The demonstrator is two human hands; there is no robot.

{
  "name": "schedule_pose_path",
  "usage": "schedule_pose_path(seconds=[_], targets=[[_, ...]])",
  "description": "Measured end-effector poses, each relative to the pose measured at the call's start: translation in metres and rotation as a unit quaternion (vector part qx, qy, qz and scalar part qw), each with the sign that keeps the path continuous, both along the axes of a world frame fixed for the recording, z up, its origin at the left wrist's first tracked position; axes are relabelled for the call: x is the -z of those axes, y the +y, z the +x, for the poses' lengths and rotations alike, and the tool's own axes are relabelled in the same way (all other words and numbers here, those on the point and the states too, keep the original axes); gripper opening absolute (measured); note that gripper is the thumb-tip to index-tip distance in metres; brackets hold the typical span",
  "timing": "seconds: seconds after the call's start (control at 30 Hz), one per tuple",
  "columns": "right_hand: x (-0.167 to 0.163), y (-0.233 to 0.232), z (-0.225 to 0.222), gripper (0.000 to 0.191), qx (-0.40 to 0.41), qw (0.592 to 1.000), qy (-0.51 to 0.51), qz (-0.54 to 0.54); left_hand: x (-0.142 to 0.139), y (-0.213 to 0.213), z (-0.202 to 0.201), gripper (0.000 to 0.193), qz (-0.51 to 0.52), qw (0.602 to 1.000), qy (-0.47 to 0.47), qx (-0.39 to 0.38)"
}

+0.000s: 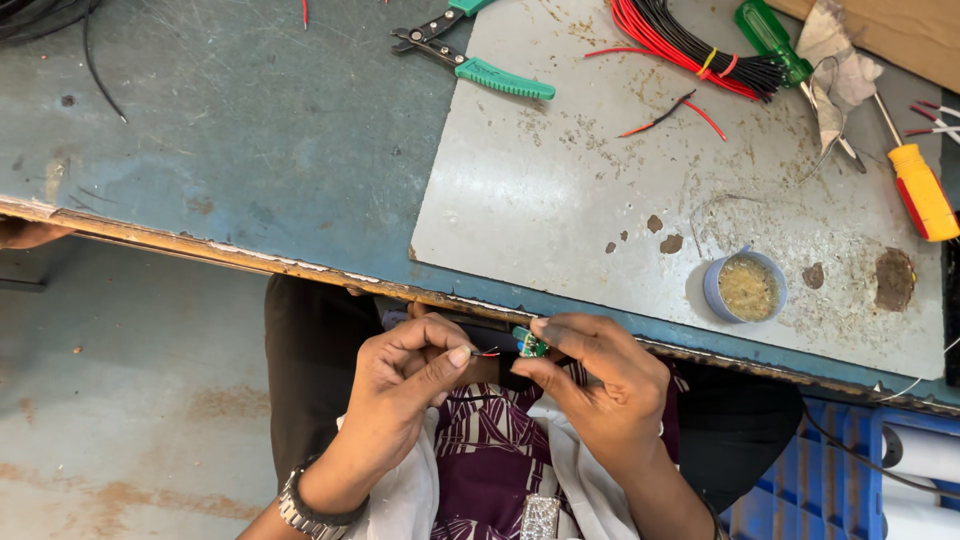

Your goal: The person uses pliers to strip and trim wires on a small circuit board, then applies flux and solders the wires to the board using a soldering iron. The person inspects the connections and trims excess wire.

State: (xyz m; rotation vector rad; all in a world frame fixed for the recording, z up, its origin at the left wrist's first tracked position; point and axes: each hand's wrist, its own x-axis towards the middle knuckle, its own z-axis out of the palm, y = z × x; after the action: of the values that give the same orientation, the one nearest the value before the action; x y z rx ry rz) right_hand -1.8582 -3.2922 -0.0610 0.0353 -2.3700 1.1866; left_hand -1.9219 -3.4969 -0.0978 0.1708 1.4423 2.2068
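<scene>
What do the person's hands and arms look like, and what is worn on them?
Both hands are bare, no gloves. The left hand has a metal link wristwatch on its wrist. The right hand shows no rings; a dark band sits partly in view at its wrist. No sleeves cover the forearms.

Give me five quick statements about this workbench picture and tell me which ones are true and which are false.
1. The right hand pinches a small green circuit board. True.
2. The left hand holds the yellow-handled screwdriver. False: it pinches a thin red and black wire; the screwdriver lies on the grey metal sheet.
3. The green-handled pliers lie on the bench, untouched. True.
4. The small blue round tin has its lid on. False: it stands open, with yellowish paste showing.
5. The bundle of red and black wires hangs below the bench edge. False: it lies on top, by the green-handled screwdriver.
</scene>
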Motion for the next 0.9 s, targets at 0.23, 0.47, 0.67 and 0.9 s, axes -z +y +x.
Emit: schedule_pose_path(seconds=[0.23, 0.47, 0.67, 0.9], targets=[[-0.010, -0.004, -0.002, 0.033, -0.004, 1.000, 0.001, 0.010, -0.001, 0.002, 0.000, 0.011, 0.019, 1.000, -0.011, 0.004], [-0.011, -0.003, -0.002, 0.033, -0.001, 1.000, -0.002, -0.002, -0.001, 0.005, 0.000, 0.011, 0.017, 1.000, -0.021, 0.006], [-0.001, 0.000, 0.002, 0.034, 0.001, 1.000, -0.009, -0.024, 0.001, 0.005, 0.001, 0.012, 0.043, 0.998, -0.051, 0.013], [0.036, 0.015, 0.011, 0.035, -0.102, 0.882, -0.084, -0.452, -0.001, 0.004, 0.002, 0.014, 0.091, 0.992, -0.082, 0.020]])
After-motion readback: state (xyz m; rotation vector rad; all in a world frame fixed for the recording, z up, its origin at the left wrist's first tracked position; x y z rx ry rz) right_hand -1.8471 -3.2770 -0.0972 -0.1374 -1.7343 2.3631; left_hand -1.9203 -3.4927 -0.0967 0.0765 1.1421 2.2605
